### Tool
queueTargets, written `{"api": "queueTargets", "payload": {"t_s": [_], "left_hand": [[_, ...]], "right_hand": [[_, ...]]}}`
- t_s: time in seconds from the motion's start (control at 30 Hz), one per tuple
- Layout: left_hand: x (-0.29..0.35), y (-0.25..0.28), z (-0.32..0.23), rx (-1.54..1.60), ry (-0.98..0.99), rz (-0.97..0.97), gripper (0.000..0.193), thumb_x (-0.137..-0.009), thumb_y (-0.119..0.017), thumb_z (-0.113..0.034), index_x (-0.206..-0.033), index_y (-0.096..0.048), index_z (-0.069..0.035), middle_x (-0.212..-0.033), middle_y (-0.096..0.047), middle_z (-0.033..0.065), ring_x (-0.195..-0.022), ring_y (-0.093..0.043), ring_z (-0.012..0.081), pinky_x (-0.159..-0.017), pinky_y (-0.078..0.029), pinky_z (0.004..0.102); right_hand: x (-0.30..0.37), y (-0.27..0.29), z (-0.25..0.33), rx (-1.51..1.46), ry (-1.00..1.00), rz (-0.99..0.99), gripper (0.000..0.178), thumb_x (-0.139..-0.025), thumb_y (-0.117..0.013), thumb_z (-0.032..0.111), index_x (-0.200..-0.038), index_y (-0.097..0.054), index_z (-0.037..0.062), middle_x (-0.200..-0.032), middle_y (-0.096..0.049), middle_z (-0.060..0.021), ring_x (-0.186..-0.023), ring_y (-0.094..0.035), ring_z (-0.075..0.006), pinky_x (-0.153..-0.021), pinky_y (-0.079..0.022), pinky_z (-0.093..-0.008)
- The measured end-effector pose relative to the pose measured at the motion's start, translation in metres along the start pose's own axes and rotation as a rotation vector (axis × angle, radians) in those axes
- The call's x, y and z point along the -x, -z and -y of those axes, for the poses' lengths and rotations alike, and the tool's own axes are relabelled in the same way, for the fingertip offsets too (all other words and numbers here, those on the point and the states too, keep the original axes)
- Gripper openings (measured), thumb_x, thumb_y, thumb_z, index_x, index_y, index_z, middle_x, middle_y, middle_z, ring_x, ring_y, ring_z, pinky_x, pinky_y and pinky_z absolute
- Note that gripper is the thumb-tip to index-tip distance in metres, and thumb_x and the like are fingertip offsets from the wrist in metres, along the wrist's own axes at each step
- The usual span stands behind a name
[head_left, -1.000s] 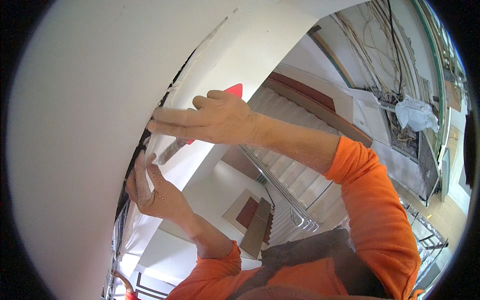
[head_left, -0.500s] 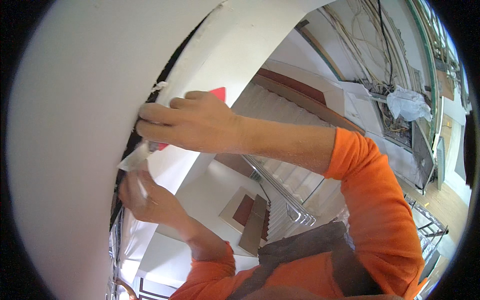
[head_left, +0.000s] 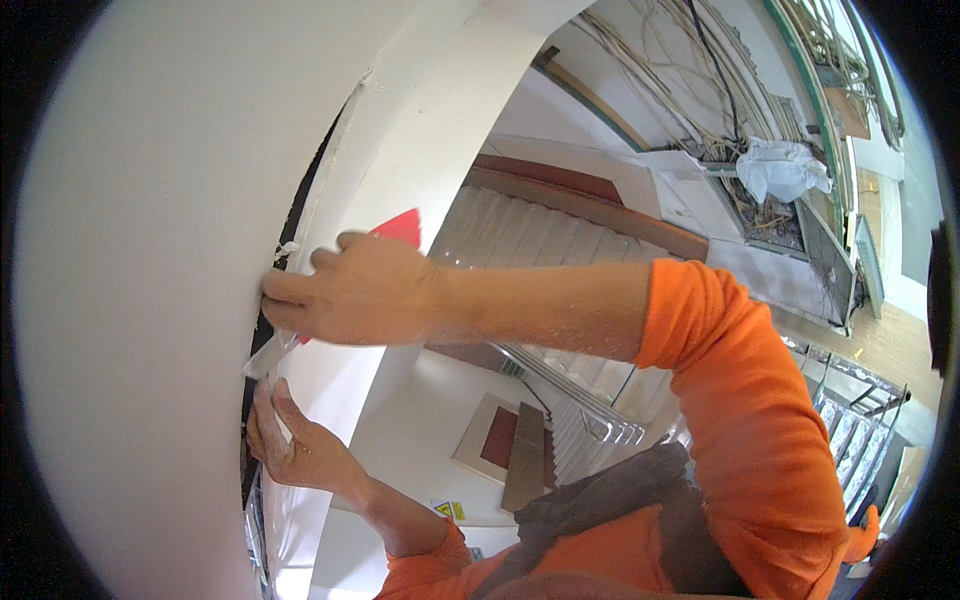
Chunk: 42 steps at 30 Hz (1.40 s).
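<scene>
My right hand point(head_left: 355, 292) is closed round a putty knife with a red handle point(head_left: 402, 228), the handle's end standing out above my knuckles. Its pale blade point(head_left: 268, 356) points down and left, the tip at a dark gap point(head_left: 311, 190) between a smooth white panel point(head_left: 150, 260) and a white edge strip point(head_left: 345, 180). Just below the blade, my left hand point(head_left: 305, 455) has its fingers bent at the same gap. A thin white sliver point(head_left: 283, 425) shows between its thumb and fingers; its kind is unclear. A loose white scrap point(head_left: 288, 248) sticks out of the gap above my right hand.
Below lies a stairwell with pale covered steps point(head_left: 540, 230) and a metal handrail point(head_left: 600, 425). Bundles of cables point(head_left: 670, 75) and a whitish plastic bag point(head_left: 783, 170) are at the upper right. Orange clothing point(head_left: 862, 540) shows at the lower right.
Both hands and the putty knife sit lower in the picture, still at the gap. The whole view has shifted, with the stairwell and cables further left. More of the handle's red end shows.
</scene>
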<state>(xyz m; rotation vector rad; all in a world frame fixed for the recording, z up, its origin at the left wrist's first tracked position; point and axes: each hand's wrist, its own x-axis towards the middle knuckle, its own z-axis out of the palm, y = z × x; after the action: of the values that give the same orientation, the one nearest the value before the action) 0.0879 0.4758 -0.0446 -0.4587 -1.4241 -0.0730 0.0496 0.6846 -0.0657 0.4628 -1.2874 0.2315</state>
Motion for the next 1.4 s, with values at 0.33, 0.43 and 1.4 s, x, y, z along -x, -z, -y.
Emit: {"api": "queueTargets", "payload": {"t_s": [0.33, 0.43, 1.4], "left_hand": [[-0.014, -0.005, -0.002, -0.035, -0.141, 0.177, 0.028, -0.092, -0.077, -0.026, -0.101, -0.078, 0.000, -0.094, -0.077, 0.0184, -0.082, -0.072, 0.0392, -0.071, -0.054, 0.0468], [-0.023, -0.006, 0.001, -0.086, -0.157, 0.158, 0.027, -0.092, -0.077, -0.025, -0.101, -0.078, 0.000, -0.098, -0.077, 0.0180, -0.085, -0.073, 0.0368, -0.075, -0.055, 0.0450], [-0.013, -0.007, 0.008, -0.089, -0.203, 0.181, 0.028, -0.096, -0.073, -0.026, -0.111, -0.076, -0.003, -0.109, -0.077, 0.0148, -0.093, -0.074, 0.0340, -0.080, -0.057, 0.0426]], "right_hand": [[0.000, -0.002, 0.001, -0.164, -0.032, 0.075, 0.020, -0.090, -0.067, 0.023, -0.104, -0.064, 0.0107, -0.102, -0.057, -0.0016, -0.073, -0.070, -0.0159, -0.058, -0.055, -0.0328], [-0.005, -0.004, -0.011, -0.120, 0.015, 0.000, 0.019, -0.090, -0.068, 0.025, -0.104, -0.064, 0.0128, -0.101, -0.057, 0.0002, -0.072, -0.069, -0.0157, -0.058, -0.055, -0.0326], [-0.004, 0.008, -0.031, -0.080, -0.059, 0.064, 0.017, -0.088, -0.067, 0.024, -0.092, -0.065, 0.0073, -0.086, -0.063, -0.0033, -0.070, -0.071, -0.0204, -0.054, -0.055, -0.0365]]}}
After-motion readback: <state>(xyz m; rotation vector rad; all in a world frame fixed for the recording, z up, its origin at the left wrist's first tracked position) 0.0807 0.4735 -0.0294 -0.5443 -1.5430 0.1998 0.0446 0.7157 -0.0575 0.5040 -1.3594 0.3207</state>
